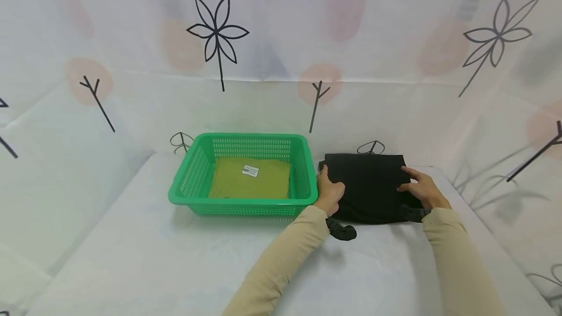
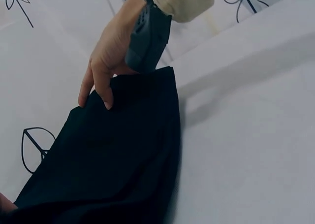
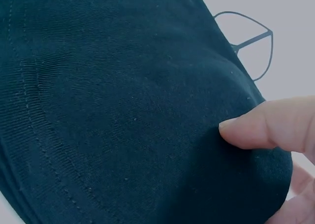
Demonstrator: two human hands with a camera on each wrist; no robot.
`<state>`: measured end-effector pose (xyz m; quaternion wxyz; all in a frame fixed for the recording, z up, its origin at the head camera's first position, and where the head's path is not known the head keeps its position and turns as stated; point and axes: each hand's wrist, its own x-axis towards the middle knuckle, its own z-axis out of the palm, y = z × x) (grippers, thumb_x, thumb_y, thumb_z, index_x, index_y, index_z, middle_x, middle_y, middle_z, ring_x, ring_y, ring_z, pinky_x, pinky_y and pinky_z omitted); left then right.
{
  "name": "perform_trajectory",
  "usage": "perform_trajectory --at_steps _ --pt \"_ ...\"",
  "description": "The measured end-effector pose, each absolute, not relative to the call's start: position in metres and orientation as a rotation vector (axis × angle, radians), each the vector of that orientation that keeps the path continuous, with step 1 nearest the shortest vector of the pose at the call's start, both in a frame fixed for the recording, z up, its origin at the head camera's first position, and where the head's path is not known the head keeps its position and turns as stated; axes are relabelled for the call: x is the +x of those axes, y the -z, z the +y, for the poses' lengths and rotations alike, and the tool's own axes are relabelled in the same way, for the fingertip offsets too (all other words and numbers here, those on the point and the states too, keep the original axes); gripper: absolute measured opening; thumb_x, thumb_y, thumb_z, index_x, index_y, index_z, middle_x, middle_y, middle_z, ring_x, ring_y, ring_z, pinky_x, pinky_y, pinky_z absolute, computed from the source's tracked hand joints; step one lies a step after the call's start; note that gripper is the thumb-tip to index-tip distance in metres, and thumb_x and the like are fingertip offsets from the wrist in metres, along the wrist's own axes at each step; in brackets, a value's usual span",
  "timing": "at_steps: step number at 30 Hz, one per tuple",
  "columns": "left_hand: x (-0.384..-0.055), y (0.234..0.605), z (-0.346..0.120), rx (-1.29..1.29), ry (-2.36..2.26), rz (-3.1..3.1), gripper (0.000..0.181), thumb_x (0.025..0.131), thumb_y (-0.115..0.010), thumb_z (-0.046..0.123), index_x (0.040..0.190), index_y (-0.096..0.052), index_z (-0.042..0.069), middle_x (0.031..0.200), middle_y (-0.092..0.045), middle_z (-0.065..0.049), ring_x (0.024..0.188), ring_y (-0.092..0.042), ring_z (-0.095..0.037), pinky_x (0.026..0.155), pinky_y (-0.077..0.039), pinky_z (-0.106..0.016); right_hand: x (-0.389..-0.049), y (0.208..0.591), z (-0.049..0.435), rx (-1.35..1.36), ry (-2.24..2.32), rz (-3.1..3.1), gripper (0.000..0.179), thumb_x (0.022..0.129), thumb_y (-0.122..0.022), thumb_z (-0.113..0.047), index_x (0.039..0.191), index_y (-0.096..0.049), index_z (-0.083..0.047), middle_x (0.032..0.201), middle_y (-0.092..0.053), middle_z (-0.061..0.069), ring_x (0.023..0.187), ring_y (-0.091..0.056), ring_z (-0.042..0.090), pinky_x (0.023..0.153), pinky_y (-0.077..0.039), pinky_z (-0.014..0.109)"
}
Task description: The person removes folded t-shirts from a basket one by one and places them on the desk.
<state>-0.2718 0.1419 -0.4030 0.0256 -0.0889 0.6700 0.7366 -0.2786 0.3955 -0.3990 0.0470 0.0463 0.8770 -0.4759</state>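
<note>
A folded black garment [image 1: 366, 184] lies flat at the back right, with rows of stitching along one edge of the fabric [image 3: 113, 96] in the right wrist view. My left hand [image 1: 329, 193] holds its left side, thumb over the cloth; in the left wrist view only a sliver of that hand shows at the lower left corner. At the opposite side my right hand [image 1: 423, 190] grips the edge, thumb on top and the other fingers partly hidden beyond the cloth. The left wrist view shows this right hand [image 2: 108, 51] across the garment [image 2: 113, 140].
A green plastic basket [image 1: 246, 202] with slotted walls stands just left of the garment, close to my left hand. Inside lies a flat olive-green item [image 1: 272, 179] with a white label. White patterned sheeting [image 1: 272, 106] rises behind the white table surface [image 1: 175, 267].
</note>
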Motion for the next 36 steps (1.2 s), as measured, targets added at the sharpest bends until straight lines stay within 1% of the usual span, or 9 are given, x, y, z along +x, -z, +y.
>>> perform_trajectory --at_steps 5,8,13,22,24,28,30,32,36 --pt "-0.271 0.412 0.139 -0.265 -2.309 2.023 0.078 0.081 -0.047 -0.018 0.152 -0.030 0.011 0.153 -0.024 -0.016 0.139 -0.022 -0.036 0.108 -0.027 -0.050 -0.279 0.407 0.399 0.142 1.435 2.688 0.082 0.086 -0.060 -0.001 0.152 -0.011 0.002 0.147 -0.008 0.043 0.131 -0.015 0.060 0.103 -0.023 0.066" --pt "-0.269 0.417 0.137 -0.245 -2.332 1.987 0.078 0.081 -0.046 -0.018 0.151 -0.030 0.011 0.153 -0.022 -0.017 0.139 -0.020 -0.038 0.108 -0.027 -0.051 -0.275 0.409 0.400 0.127 1.434 2.679 0.080 0.087 -0.060 0.000 0.152 -0.013 0.004 0.146 -0.008 0.044 0.132 -0.013 0.060 0.103 -0.023 0.066" --pt "-0.264 0.419 0.135 -0.218 -2.292 2.035 0.076 0.081 -0.049 -0.018 0.149 -0.033 0.010 0.152 -0.023 -0.018 0.139 -0.022 -0.038 0.107 -0.028 -0.050 -0.268 0.410 0.401 0.114 1.388 2.672 0.078 0.088 -0.062 -0.003 0.151 -0.016 0.006 0.145 -0.006 0.046 0.132 -0.011 0.061 0.103 -0.021 0.068" --pt "-0.261 0.421 0.132 -0.186 -2.198 2.120 0.076 0.078 -0.053 -0.020 0.147 -0.037 0.008 0.152 -0.020 -0.020 0.138 -0.022 -0.038 0.103 -0.033 -0.048 -0.259 0.416 0.403 0.047 1.261 2.710 0.077 0.089 -0.064 -0.008 0.148 -0.018 0.010 0.143 -0.009 0.047 0.129 -0.014 0.063 0.101 -0.023 0.068" --pt "-0.261 0.421 0.131 -0.174 -2.149 2.157 0.076 0.079 -0.054 -0.019 0.148 -0.036 0.007 0.153 -0.021 -0.020 0.138 -0.022 -0.037 0.102 -0.033 -0.048 -0.258 0.417 0.403 0.052 1.265 2.706 0.077 0.090 -0.064 -0.009 0.148 -0.018 0.010 0.143 -0.009 0.047 0.129 -0.014 0.063 0.101 -0.023 0.069" --pt "-0.261 0.419 0.129 -0.130 -2.026 2.233 0.074 0.082 -0.055 -0.016 0.149 -0.032 0.005 0.151 -0.028 -0.018 0.138 -0.026 -0.035 0.106 -0.032 -0.047 -0.256 0.420 0.402 0.088 1.270 2.706 0.076 0.090 -0.064 -0.012 0.148 -0.019 0.010 0.144 -0.010 0.047 0.129 -0.014 0.063 0.100 -0.023 0.070" --pt "-0.260 0.418 0.128 -0.100 -1.955 2.282 0.072 0.084 -0.056 -0.014 0.149 -0.031 0.003 0.150 -0.031 -0.018 0.138 -0.027 -0.035 0.107 -0.032 -0.047 -0.255 0.420 0.401 0.100 1.240 2.738 0.076 0.090 -0.064 -0.013 0.148 -0.021 0.010 0.143 -0.013 0.047 0.129 -0.016 0.062 0.100 -0.024 0.069" --pt "-0.260 0.417 0.128 -0.072 -1.875 2.351 0.070 0.086 -0.057 -0.010 0.149 -0.031 0.002 0.151 -0.030 -0.019 0.139 -0.026 -0.034 0.107 -0.032 -0.046 -0.255 0.420 0.400 0.099 1.187 2.792 0.074 0.089 -0.065 -0.015 0.146 -0.024 0.011 0.141 -0.017 0.047 0.128 -0.021 0.061 0.099 -0.026 0.068" --pt "-0.258 0.414 0.124 -0.005 -1.708 2.498 0.067 0.088 -0.061 -0.002 0.148 -0.033 0.001 0.153 -0.025 -0.020 0.142 -0.019 -0.033 0.107 -0.032 -0.044 -0.252 0.418 0.396 0.081 1.089 2.894 0.071 0.087 -0.066 -0.018 0.142 -0.032 0.012 0.137 -0.026 0.047 0.122 -0.029 0.061 0.096 -0.031 0.067"
